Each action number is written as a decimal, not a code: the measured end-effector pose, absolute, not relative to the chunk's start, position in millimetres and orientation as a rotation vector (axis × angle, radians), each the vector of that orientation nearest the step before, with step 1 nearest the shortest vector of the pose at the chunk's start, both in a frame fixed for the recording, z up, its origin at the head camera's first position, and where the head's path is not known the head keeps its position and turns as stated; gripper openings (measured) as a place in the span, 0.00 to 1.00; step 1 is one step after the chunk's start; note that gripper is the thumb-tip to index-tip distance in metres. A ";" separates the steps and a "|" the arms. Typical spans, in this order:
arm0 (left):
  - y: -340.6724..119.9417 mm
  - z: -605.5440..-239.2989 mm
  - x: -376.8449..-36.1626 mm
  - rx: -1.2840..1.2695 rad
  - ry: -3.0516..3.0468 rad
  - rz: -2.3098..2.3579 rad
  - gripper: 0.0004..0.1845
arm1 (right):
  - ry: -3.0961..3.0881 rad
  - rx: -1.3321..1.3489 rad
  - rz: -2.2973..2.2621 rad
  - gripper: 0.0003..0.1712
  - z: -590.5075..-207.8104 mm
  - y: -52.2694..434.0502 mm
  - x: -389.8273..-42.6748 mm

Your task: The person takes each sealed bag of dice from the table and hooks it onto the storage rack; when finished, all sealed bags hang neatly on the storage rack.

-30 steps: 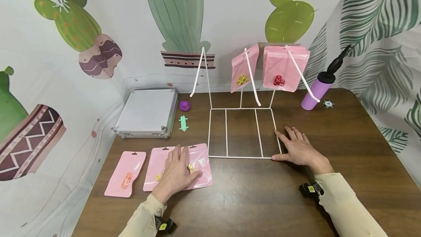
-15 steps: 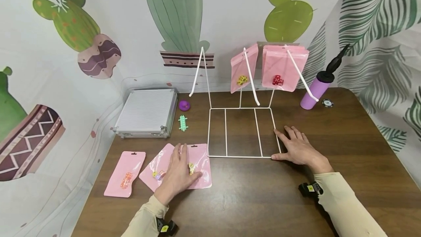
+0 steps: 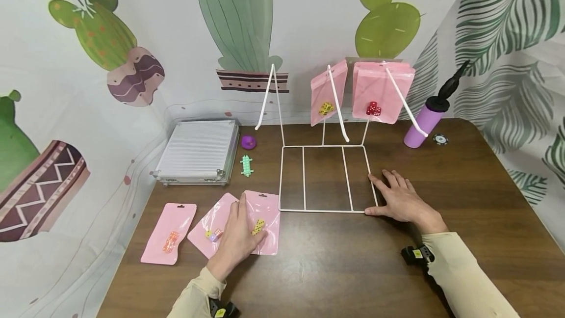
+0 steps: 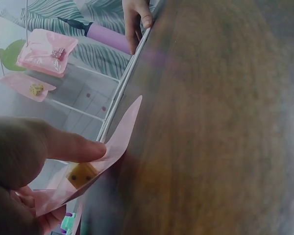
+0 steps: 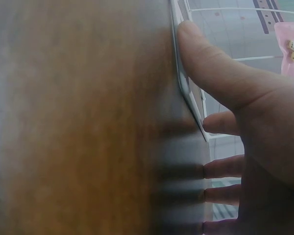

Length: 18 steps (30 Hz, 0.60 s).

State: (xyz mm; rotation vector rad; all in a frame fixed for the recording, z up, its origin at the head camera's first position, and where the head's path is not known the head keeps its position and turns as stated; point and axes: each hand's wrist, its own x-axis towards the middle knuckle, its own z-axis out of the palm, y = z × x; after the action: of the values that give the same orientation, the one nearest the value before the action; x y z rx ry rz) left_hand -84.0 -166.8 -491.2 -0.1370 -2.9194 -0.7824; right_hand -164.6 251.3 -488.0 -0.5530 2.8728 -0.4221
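My left hand lies over two overlapping pink bags near the table's front left. The thumb presses the top of the pink bag with yellow dice, and fingers curl beneath it. That bag's edge stands slightly off the wood, with a yellow die inside. The second pink bag, holding coloured dice, pokes out to the left under the hand. My right hand rests flat on the table, thumb against the front right corner of the white wire rack.
Two pink bags with dice hang on the rack's pegs. A third flat pink bag lies far left. A silver case, a green toy, a purple piece, a purple pump and a chip sit behind.
My left hand has slid the yellow-dice bag off the lower bag and turned it upright toward the rack. The lower bag has swung left. The right hand has stayed still.
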 end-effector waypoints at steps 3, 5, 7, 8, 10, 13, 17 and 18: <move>-166.9 -492.3 -83.3 -0.133 -2.896 -0.789 0.62 | 2.883 -0.561 -0.426 0.58 -489.1 251.2 -164.7; -166.9 -492.6 -82.6 -0.122 -2.888 -0.803 0.62 | 2.888 -0.568 -0.425 0.57 -489.5 251.2 -164.6; -166.8 -492.5 -81.7 -0.107 -2.882 -0.820 0.62 | 2.892 -0.572 -0.424 0.57 -489.7 251.2 -164.5; -166.8 -492.3 -81.5 -0.101 -2.879 -0.827 0.62 | 2.893 -0.572 -0.423 0.57 -489.8 251.4 -164.5; -166.6 -491.7 -80.9 -0.097 -2.874 -0.836 0.62 | 2.892 -0.572 -0.425 0.57 -489.4 251.3 -164.1; -166.5 -491.3 -81.1 -0.105 -2.860 -0.834 0.62 | 2.891 -0.568 -0.425 0.57 -488.8 251.0 -163.9; -166.7 -491.0 -81.2 -0.119 -2.847 -0.834 0.62 | 2.890 -0.565 -0.432 0.57 -487.8 250.6 -163.6; -166.7 -491.0 -81.0 -0.121 -2.845 -0.835 0.62 | 2.888 -0.563 -0.436 0.57 -487.5 250.6 -163.5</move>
State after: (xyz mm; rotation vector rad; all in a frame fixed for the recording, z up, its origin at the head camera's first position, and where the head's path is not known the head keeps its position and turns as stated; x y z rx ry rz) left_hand -81.0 -166.7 -491.0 -0.1211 -2.8452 -0.8347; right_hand -163.5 250.6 -487.5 -0.5633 2.8883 -0.4360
